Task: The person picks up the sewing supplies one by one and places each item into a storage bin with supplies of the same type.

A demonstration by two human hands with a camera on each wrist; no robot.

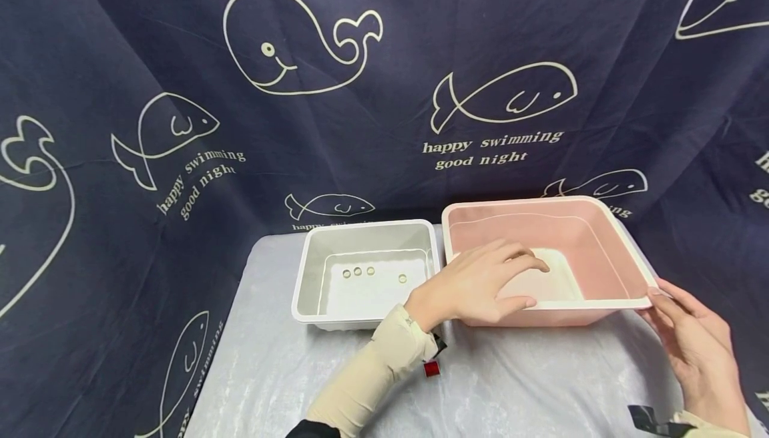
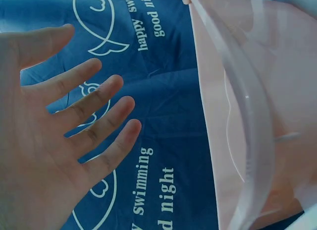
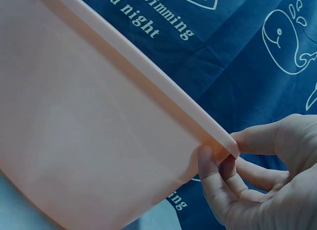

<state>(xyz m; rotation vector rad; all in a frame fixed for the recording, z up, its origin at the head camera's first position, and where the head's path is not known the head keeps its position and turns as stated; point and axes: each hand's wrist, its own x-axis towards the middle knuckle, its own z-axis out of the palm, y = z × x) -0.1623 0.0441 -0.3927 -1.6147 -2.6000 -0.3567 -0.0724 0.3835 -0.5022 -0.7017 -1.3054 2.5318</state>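
Note:
A pink plastic basin (image 1: 607, 258) stands on the right part of the table. At its front right corner my right hand (image 1: 697, 338) grips the rim; in the right wrist view, the right hand (image 3: 267, 175) has the basin's corner pinched between thumb and fingers, and the side wall (image 3: 99, 116) fills much of the picture. My left hand (image 1: 480, 281) hovers over the basin's front left part, empty. The left wrist view shows that hand (image 2: 69, 111) with fingers spread apart, beside the basin's rim (image 2: 257, 121).
To the left of the pink basin stands a white bin (image 1: 360, 238) with several small, round, clear pieces (image 1: 358, 271) on its floor. A small red square (image 1: 432, 368) shows beside the left sleeve (image 1: 372, 371). Dark blue cloth (image 1: 396, 137) with whale and fish prints hangs behind the table.

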